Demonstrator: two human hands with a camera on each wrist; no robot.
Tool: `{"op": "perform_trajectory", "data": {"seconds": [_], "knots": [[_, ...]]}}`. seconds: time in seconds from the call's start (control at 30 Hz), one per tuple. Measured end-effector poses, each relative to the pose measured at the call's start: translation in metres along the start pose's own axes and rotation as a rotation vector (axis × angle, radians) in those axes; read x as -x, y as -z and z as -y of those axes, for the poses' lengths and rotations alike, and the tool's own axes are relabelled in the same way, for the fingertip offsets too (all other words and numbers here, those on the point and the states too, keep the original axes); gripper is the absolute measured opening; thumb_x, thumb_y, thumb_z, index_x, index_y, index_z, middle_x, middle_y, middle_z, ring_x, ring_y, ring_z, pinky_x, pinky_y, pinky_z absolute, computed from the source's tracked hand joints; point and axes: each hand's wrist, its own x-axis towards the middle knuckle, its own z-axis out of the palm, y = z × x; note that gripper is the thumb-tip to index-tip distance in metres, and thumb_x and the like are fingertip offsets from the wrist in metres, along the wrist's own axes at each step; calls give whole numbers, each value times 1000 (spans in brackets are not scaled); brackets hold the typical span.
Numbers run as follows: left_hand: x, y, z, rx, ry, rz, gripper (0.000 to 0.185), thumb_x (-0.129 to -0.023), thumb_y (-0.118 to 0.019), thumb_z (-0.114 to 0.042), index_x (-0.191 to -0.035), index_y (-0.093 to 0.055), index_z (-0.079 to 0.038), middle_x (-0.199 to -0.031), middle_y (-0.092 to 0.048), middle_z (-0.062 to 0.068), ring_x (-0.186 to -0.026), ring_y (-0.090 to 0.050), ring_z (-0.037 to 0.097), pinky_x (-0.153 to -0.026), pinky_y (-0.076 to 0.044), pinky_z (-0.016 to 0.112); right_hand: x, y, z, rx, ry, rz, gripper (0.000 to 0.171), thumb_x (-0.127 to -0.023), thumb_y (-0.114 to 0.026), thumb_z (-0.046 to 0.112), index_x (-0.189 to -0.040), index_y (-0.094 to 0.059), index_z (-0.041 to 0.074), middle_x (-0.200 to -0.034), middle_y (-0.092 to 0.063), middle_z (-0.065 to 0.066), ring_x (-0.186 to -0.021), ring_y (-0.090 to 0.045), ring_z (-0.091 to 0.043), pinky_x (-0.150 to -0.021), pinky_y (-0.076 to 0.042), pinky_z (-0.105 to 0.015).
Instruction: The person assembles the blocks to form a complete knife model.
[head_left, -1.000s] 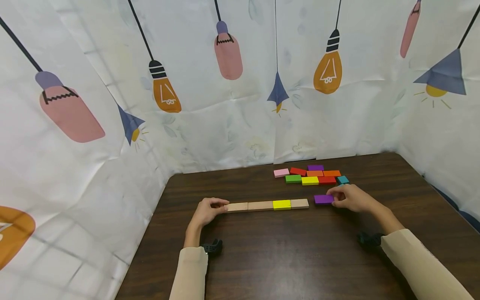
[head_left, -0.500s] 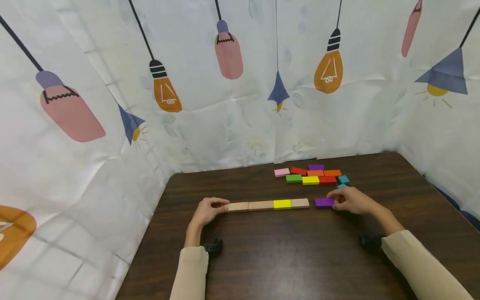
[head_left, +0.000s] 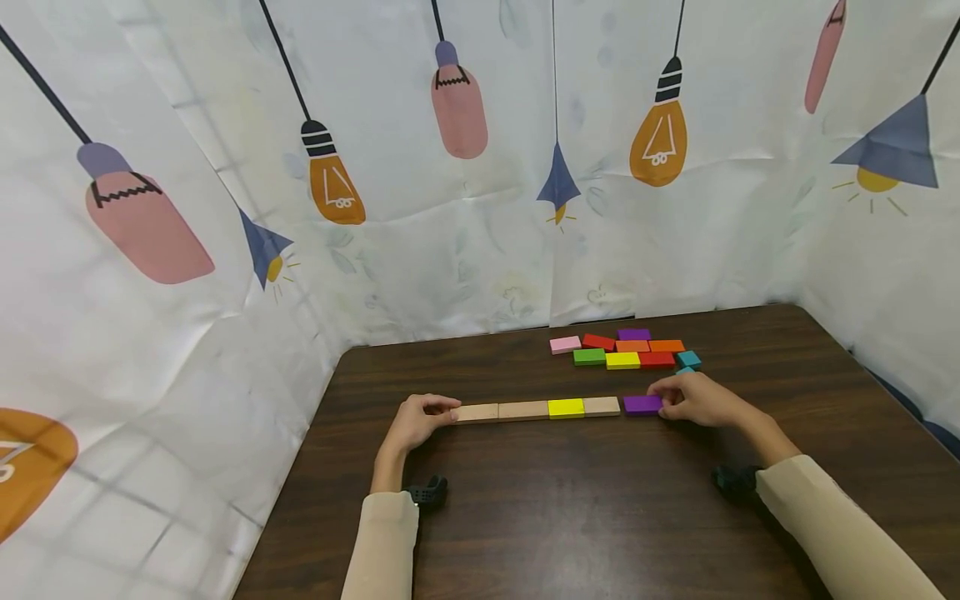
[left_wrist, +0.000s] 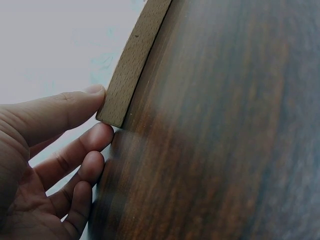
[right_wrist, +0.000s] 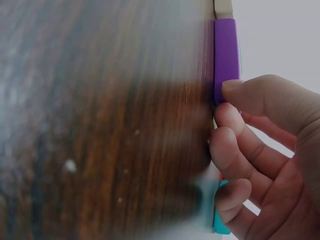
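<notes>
The left hand (head_left: 417, 419) is pinching the near end of the block row (head_left: 537, 409) on the tabletop (head_left: 570, 508), bracing it. The right hand (head_left: 693, 398) is pinching the purple block (head_left: 642, 404), which seems to be touching the row's far end; slide it flush and in line. Spare blocks (head_left: 622, 351) are lying beyond.

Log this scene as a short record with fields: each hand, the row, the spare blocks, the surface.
left hand: left hand holds the left end of the row
right hand: right hand pinches the purple block at the row's right end
row: row, left to right two wood, one yellow, one wood, then purple
spare blocks: spare blocks clustered behind the row, pink, red, purple, orange, green, yellow, teal
surface: table, dark wood
</notes>
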Motion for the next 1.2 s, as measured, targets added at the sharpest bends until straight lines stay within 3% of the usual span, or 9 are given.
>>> {"op": "perform_trajectory", "data": {"seconds": [1.2], "knots": [[0, -1, 0, -14, -6, -5, 16, -83, -75, -28, -99, -76, -29, -91, -68, -2, -77, -58, 18, -68, -49, 31, -9, -2, 1, -62, 2, 35, 29, -88, -70, 18, -116, -66, 8, -76, -57, 4, -63, -50, -8, -57, -42, -22]]}}
